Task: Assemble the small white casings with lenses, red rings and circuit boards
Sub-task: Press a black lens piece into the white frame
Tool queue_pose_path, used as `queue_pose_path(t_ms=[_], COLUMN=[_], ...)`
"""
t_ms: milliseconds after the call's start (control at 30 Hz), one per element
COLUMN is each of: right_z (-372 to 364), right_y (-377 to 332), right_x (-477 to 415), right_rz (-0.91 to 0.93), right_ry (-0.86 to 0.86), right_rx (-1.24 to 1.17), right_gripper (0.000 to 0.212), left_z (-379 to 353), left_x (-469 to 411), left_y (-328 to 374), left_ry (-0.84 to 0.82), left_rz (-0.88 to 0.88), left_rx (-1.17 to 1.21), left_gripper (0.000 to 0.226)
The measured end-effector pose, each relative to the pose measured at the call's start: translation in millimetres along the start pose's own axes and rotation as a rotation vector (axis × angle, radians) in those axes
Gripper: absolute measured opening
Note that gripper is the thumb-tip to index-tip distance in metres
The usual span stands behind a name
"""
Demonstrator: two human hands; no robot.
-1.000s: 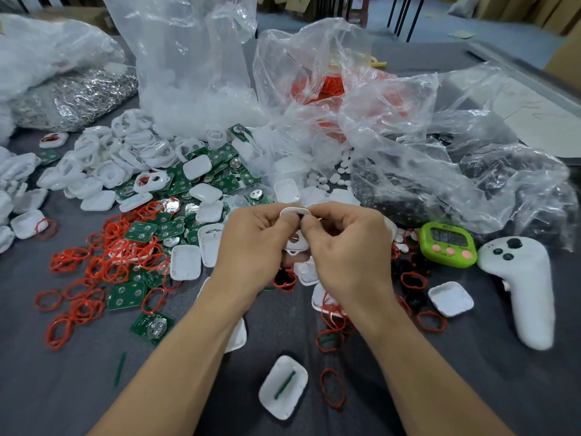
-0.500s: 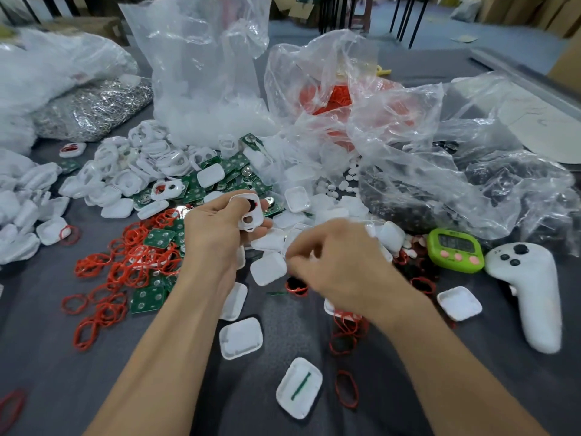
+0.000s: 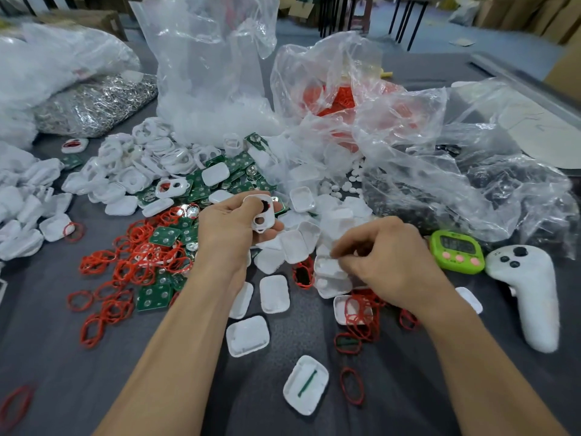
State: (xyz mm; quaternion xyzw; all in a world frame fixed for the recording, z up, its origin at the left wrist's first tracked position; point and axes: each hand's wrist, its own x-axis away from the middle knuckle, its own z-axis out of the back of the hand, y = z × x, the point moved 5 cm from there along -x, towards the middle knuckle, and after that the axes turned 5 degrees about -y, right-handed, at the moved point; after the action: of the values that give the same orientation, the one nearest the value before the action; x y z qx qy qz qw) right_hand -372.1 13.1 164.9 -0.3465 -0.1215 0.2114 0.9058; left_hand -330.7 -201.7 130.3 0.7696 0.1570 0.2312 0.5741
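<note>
Holding white casing [image 3: 263, 219] clamped in left hand [image 3: 229, 226] fingers above the bench [image 3: 94, 388], looks light, stiff, slick, so grip its rim; right hand [image 3: 388, 262] fingers curl into loose casings [image 3: 327, 273], can't tell if pinching.

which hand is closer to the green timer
Right. The right hand is just beside the green timer, on its left; the left hand is farther left, holding a white casing.

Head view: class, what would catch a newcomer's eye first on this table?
The left hand grips a white casing at centre. Left of it sprawl red rings and green circuit boards; a lime-green timer sits at right, in front of crumpled clear bags.
</note>
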Motion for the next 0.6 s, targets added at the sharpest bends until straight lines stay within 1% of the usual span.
queue_pose_path(t_ms=[67, 167, 300, 433, 500, 600], right_z=[-7.3, -21.4, -25.2, -35.5, -35.9, -32.7], right_y=[-1.2, -6.2, -12.4, -18.5, -19.1, -18.4], right_x=[1.6, 4.6, 7.7, 5.1, 5.0, 5.6], right_rz=[-0.02, 0.001, 0.109, 0.21, 0.23, 0.248], right_ry=[-0.078, -0.152, -0.088, -0.17, -0.138, -0.04], right_rx=[0.062, 0.132, 0.238, 0.397, 0.427, 0.34], right_gripper=[0.021, 0.014, 0.025, 0.029, 0.026, 0.022], left_z=[-1.2, -5.8, -11.3, -15.4, -17.6, -19.1], left_x=[0.3, 3.2, 7.5, 10.2, 12.1, 13.5], left_y=[-0.8, -1.3, -1.2, -1.5, -1.5, -1.0], left_ry=[-0.013, -0.045, -0.07, -0.072, -0.079, -0.093], left_rz=[-0.008, -0.024, -0.033, -0.023, -0.018, -0.02], left_rx=[-0.013, -0.025, -0.065, -0.086, -0.09, -0.104], left_gripper=[0.022, 0.032, 0.026, 0.027, 0.029, 0.039])
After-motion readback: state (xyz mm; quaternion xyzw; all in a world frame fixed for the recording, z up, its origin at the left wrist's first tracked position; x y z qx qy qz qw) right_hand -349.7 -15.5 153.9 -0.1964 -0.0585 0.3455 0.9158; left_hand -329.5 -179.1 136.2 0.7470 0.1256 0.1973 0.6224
